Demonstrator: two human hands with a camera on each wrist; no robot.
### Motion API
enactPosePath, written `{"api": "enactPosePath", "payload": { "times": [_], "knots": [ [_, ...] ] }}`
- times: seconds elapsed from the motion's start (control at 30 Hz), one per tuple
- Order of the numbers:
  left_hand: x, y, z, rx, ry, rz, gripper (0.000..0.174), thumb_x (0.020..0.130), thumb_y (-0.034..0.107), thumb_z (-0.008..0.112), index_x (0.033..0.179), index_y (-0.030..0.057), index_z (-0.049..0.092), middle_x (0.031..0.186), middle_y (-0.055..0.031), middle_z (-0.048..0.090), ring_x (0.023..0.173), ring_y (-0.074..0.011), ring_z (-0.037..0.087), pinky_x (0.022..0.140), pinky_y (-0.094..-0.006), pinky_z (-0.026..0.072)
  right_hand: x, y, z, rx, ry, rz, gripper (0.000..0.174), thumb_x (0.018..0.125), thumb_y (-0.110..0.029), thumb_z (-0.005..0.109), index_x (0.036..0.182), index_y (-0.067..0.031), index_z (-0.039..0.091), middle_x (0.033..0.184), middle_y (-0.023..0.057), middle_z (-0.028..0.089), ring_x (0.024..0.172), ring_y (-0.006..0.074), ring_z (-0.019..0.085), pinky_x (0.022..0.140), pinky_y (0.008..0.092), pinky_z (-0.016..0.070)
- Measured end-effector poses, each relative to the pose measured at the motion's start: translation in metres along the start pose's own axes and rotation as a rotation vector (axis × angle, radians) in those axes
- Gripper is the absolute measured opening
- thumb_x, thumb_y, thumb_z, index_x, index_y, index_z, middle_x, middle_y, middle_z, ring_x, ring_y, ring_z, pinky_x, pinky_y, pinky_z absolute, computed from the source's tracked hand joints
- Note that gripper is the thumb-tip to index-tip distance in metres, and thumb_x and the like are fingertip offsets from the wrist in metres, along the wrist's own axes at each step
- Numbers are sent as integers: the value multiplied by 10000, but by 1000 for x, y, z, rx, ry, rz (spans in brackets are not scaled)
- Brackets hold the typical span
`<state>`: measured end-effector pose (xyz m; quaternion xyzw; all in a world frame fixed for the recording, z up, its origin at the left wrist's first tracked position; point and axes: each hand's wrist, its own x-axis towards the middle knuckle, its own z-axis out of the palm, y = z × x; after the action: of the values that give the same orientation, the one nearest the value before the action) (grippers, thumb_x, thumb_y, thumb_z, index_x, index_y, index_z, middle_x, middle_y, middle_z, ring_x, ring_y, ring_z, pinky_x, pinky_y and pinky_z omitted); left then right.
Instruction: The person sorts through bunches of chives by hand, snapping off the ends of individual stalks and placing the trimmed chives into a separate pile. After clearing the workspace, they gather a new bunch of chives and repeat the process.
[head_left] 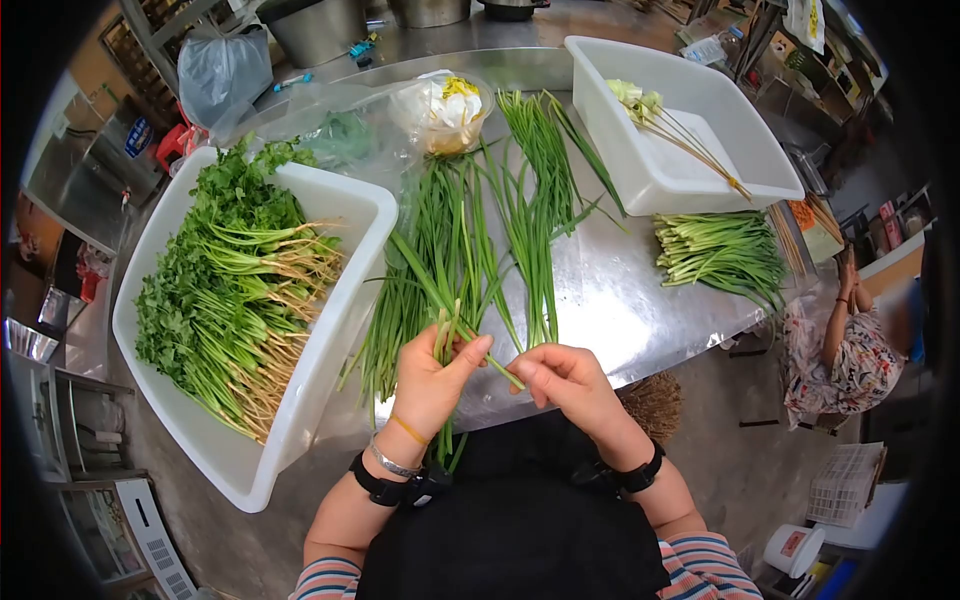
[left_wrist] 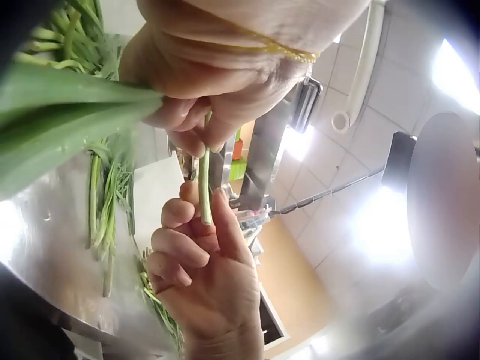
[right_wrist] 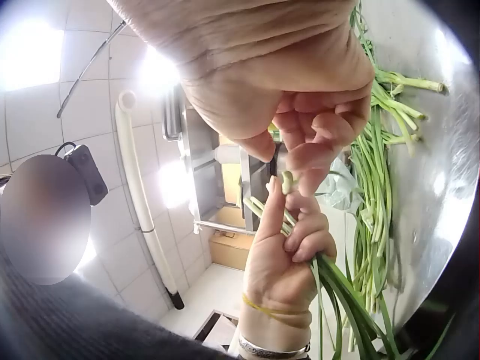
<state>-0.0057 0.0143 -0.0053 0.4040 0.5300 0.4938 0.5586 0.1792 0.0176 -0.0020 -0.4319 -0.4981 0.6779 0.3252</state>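
Note:
My left hand (head_left: 432,375) grips several garlic chives (head_left: 450,325), their leaves trailing down past the wrist. One pale stalk (left_wrist: 205,184) sticks out from between its thumb and fingers. Around the cut end of this stalk is my right hand (head_left: 568,385), fingers bent and fingertips right at it. In the right wrist view, a gap shows between the right thumb (right_wrist: 259,146) and the fingers. Loose garlic chives (head_left: 535,200) lie in long piles on the steel table (head_left: 610,310) beyond the hands.
At left, a white tub (head_left: 375,215) holds rooted coriander (head_left: 250,290). Another white tub (head_left: 680,195) at back right holds pale stalks and thin sticks. A neat chive bundle (head_left: 715,250) lies before it. A plastic bowl (head_left: 470,125) stands behind; a person (head_left: 845,350) sits at right.

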Motion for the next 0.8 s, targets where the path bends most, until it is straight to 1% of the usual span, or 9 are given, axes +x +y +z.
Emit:
{"api": "enactPosePath", "payload": {
  "times": [0.07, 0.17, 0.3, 0.4, 0.47, 0.6, 0.7, 0.77, 0.8],
  "knots": [
    [2, -7, -1, 62, -8, 93, 199, 821, 175, 708, 820, 13, 591, 688, 11, 557, 629, -62, 488, 594, -220, 415, -2, 4, 2, -68, -9, -30, 178, 912, -175, 579, 940, -10, 643, 754, 22, 638, 594, 48, 518, 547, 190, 419],
    [1, -6, -2, 172, 2, 153, 196, 817, 169, 710, 824, 15, 590, 684, 17, 547, 634, -60, 473, 588, -219, 406, -2, 4, -2, -49, -68, -12, 178, 918, -175, 569, 923, -11, 638, 758, 30, 646, 585, 51, 524, 552, 191, 429],
    [-2, -3, -1, 167, 4, 130, 192, 816, 165, 710, 830, 19, 586, 694, 23, 547, 640, -57, 467, 588, -217, 403, 0, 3, -3, -37, -73, 48, 169, 913, -174, 577, 909, -12, 626, 764, 36, 653, 574, 50, 522, 547, 193, 431],
    [-3, -3, 0, 132, 5, 155, 183, 819, 159, 706, 844, 22, 589, 706, 27, 547, 641, -53, 461, 585, -216, 400, 1, 3, -3, 32, -78, 94, 169, 918, -179, 569, 895, -17, 609, 737, 26, 640, 563, 53, 519, 541, 197, 430],
    [-4, -4, -2, 158, 29, 160, 173, 822, 152, 703, 853, 25, 590, 713, 32, 545, 639, -48, 454, 582, -212, 394, 1, 5, -3, -53, -68, 44, 182, 929, -187, 549, 897, -14, 596, 719, 19, 617, 559, 58, 513, 537, 200, 425],
    [-3, -6, -1, 83, 54, 182, 169, 821, 150, 703, 851, 27, 591, 706, 37, 539, 628, -43, 444, 575, -204, 385, 4, 10, -4, -38, -32, -3, 193, 933, -190, 541, 889, -7, 585, 719, 15, 599, 573, 55, 511, 534, 203, 421],
    [-3, -8, -4, 107, 68, 200, 175, 815, 155, 712, 845, 31, 592, 695, 48, 529, 609, -38, 428, 554, -198, 371, 0, 6, -1, -26, -6, -28, 170, 902, -168, 581, 881, -2, 607, 731, 20, 598, 586, 61, 513, 539, 217, 423],
    [-3, -9, -3, 184, 74, 214, 188, 798, 160, 727, 833, 32, 594, 664, 53, 512, 571, -37, 404, 512, -203, 354, -3, 2, 1, -265, 45, -169, 132, 850, -136, 633, 861, -4, 640, 722, 33, 604, 598, 81, 531, 557, 234, 435],
    [-3, -8, -2, 184, 75, 213, 188, 798, 160, 727, 833, 32, 594, 664, 53, 512, 571, -37, 404, 512, -203, 354, -5, -2, 2, -265, 45, -168, 132, 850, -136, 633, 861, -4, 640, 722, 33, 604, 598, 81, 531, 557, 234, 435]
  ]
}}
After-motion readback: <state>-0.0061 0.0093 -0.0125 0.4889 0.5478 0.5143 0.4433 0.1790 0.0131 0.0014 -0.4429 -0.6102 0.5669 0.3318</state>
